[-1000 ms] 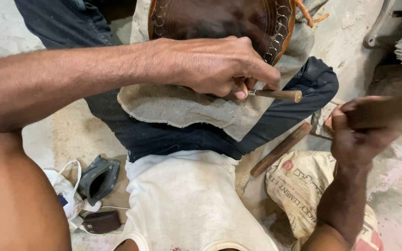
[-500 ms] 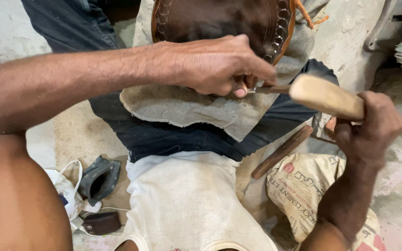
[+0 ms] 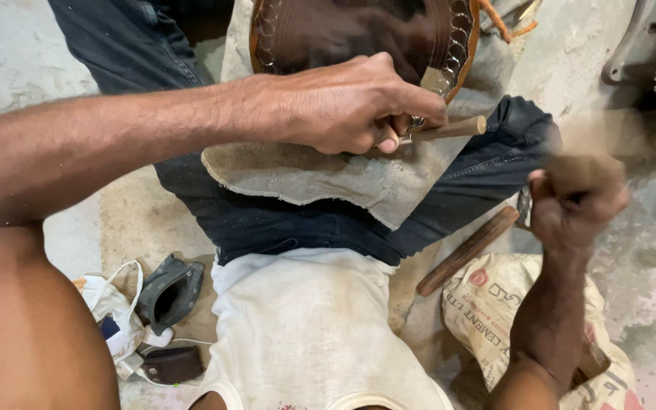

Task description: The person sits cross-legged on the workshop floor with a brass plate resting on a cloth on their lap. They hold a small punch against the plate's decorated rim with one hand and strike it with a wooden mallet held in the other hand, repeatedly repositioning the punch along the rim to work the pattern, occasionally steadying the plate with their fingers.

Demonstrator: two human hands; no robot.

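Note:
My left hand (image 3: pixel 351 102) is closed around a slim chisel with a wooden handle (image 3: pixel 449 127). Its tip rests on the patterned rim of a round brown metal plate (image 3: pixel 343 30). The plate lies on a grey cloth pad (image 3: pixel 305 178) spread over my dark trouser leg. To the right and lower, my right hand (image 3: pixel 571 205) is clenched around a wooden mallet (image 3: pixel 582 168). The mallet is blurred by motion and is clear of the chisel's end.
A wooden stick (image 3: pixel 468 250) lies on the floor beside a printed sack (image 3: pixel 495 304) at lower right. At lower left sit a dark pouch (image 3: pixel 168 292), a small brown wallet (image 3: pixel 172 364) and a white bag (image 3: pixel 108 304). The concrete floor (image 3: pixel 632 266) surrounds them.
The right hand swung the mallet up onto the chisel's end half a second ago and has drawn back down to the right. The left hand and chisel stayed on the plate's rim.

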